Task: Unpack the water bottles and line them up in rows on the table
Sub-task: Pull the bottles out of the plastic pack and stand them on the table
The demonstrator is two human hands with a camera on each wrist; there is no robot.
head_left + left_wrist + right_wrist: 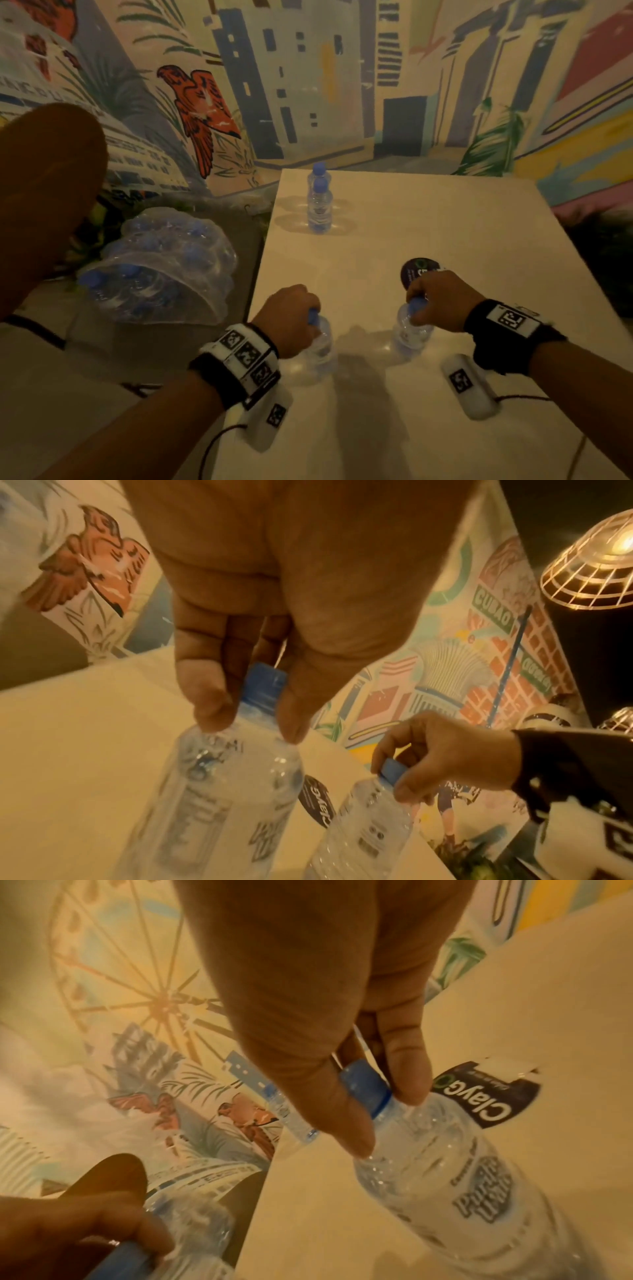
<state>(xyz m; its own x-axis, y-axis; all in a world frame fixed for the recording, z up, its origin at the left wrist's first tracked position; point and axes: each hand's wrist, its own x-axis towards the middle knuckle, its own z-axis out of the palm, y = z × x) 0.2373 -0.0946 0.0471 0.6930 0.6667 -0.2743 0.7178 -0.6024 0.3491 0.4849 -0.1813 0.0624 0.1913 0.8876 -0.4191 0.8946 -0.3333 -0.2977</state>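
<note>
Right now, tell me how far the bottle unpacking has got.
Early on. Two bottles already stand one behind the other at the table's far end. The left hand and right hand each grip another bottle by its cap, over the near end. The shrink-wrapped pack beside the table still holds many more.

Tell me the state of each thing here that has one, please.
Left hand: grips left bottle by the cap.
Right hand: grips right bottle by the cap.
Two far bottles: upright, capped.
Pack: torn open, bottles inside.
</note>
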